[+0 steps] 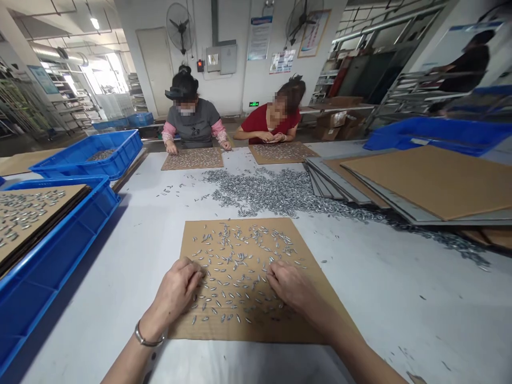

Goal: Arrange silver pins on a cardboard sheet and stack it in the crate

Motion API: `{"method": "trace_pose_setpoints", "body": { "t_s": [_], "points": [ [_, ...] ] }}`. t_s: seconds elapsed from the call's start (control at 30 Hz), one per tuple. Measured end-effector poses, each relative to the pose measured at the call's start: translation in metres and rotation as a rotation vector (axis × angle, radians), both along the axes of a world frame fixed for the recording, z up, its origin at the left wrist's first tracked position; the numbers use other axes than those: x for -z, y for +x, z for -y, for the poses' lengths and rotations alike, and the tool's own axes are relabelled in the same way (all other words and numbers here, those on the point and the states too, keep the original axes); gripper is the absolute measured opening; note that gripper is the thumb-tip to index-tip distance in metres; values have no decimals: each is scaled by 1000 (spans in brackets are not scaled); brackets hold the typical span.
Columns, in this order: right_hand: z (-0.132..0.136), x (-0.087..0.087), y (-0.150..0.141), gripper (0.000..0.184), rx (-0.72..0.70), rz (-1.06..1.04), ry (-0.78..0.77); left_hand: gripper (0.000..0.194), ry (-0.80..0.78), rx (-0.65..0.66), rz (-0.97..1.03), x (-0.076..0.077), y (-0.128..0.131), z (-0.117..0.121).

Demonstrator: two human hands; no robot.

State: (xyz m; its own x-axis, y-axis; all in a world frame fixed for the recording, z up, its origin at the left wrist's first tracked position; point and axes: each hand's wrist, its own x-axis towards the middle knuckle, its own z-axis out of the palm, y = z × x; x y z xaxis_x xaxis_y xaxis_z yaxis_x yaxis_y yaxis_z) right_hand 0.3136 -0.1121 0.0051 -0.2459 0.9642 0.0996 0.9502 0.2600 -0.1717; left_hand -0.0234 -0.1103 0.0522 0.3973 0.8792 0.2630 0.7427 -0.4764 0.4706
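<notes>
In front of me a brown cardboard sheet [256, 332] lies on the white table, scattered with small, silvery, pointed oval metal pieces [240, 260]. Toward its near side the pieces are spread apart; in the middle and at the far side some lie bunched. My left hand [180, 282] is at the sheet's left edge, its fingers curled together near the pieces. Over the right half is my right hand [286, 280], fingers pinched down among them. Whatever sits between the fingertips of either hand is hidden.
Beyond the sheet spreads a big heap of metal pieces [268, 189]. Blue crates [60, 282] stand at left, one with a piece-covered cardboard stack. Flat boards [436, 181] are piled at right. Two co-workers [194, 120] sit opposite with similar sheets; another person [466, 64] is far right.
</notes>
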Motion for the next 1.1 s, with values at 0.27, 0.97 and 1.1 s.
{"method": "trace_pose_setpoints", "body": {
  "t_s": [0.27,0.97,1.1],
  "points": [
    [-1,-7,-3,23,99,-51,-115,25,9,-47,97,18,-20,11],
    [21,-6,-17,25,115,-123,-221,26,48,-21,155,20,-14,20],
    [9,-17,-24,31,165,-129,-252,27,58,-30,153,20,-14,20]
  ]
}}
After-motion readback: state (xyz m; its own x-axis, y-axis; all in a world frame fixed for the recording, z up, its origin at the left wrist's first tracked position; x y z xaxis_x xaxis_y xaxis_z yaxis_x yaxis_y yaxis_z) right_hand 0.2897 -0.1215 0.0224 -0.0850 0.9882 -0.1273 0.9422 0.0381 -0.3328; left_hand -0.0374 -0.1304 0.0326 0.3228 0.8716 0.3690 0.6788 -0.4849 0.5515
